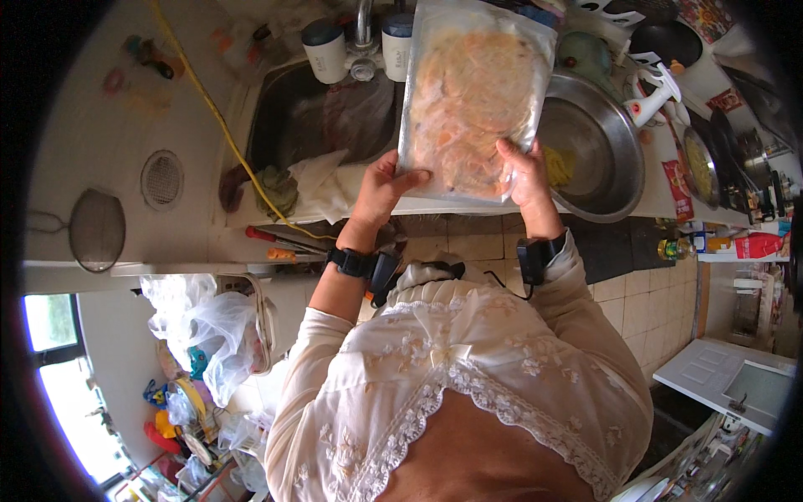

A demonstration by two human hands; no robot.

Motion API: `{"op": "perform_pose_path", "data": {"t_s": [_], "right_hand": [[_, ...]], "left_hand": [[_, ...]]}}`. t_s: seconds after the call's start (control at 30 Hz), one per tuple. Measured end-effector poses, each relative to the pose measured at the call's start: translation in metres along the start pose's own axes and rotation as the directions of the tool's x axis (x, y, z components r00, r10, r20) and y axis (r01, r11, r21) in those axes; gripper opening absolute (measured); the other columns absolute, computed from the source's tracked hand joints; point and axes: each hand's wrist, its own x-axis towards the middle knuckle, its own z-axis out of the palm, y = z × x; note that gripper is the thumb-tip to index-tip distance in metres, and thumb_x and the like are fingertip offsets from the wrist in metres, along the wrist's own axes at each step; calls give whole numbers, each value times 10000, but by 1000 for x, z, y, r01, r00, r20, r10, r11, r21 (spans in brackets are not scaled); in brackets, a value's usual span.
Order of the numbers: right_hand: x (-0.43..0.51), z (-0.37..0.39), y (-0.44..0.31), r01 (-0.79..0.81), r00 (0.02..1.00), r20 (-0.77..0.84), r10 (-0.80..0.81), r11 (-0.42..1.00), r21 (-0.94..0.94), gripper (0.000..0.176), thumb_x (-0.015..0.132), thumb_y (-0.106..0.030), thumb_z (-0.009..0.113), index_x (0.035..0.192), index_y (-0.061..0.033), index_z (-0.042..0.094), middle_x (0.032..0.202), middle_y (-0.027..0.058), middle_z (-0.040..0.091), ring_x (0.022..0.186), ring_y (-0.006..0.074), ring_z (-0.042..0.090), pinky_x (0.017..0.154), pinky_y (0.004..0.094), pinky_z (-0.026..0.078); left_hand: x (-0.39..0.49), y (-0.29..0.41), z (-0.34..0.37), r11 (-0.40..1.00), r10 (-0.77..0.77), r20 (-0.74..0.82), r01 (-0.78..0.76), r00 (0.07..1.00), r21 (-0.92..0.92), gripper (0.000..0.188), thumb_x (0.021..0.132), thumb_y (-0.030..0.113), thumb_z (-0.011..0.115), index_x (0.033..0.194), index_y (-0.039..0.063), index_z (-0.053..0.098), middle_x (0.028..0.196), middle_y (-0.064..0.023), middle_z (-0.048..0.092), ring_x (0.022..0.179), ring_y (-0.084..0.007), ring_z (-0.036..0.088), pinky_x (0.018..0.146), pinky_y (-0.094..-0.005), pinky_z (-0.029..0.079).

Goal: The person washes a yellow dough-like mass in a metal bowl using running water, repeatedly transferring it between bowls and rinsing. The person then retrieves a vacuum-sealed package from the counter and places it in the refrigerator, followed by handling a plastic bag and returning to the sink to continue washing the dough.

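A clear plastic bag (470,106) of pale orange, flat food is held up between both hands, above the counter's front edge. My left hand (394,182) grips its lower left corner, thumb lying on the front. At the lower right, my right hand (526,168) pinches the bag with the thumb on top. What the food is cannot be told through the cloudy plastic. Behind the bag and to its left lies a dark sink basin (295,119); to its right stands a wide metal bowl (605,147) with a yellow cloth (557,166) inside, partly hidden by my right hand.
A faucet (363,37) rises at the back, flanked by two white water filters. A white cloth (320,182) lies on the sink's front rim. One yellow hose (219,122) crosses the left side. A spray bottle (655,97) and a pan of food (699,164) stand at right.
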Motion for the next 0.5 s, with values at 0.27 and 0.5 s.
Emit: {"op": "perform_pose_path", "data": {"t_s": [0.27, 0.5], "right_hand": [[4, -4, 8, -25, 999, -42, 27, 999, 43, 464, 690, -111, 753, 1093, -54, 531, 931, 4, 574, 787, 104, 527, 699, 235, 423], [0, 0, 4, -12, 998, -57, 14, 999, 46, 416, 689, -119, 756, 1038, -53, 541, 833, -5, 562, 678, 80, 514, 573, 219, 421]], "left_hand": [[-3, 10, 4, 1000, -26, 5, 26, 1000, 9, 291, 767, 38, 682, 1039, 9, 584, 952, -32, 637, 835, -102, 580, 794, -247, 451], [-5, 6, 2, 997, -80, 19, 81, 997, -19, 304, 770, 92, 690, 1037, 11, 570, 951, -18, 621, 852, -97, 561, 784, -245, 446]]}}
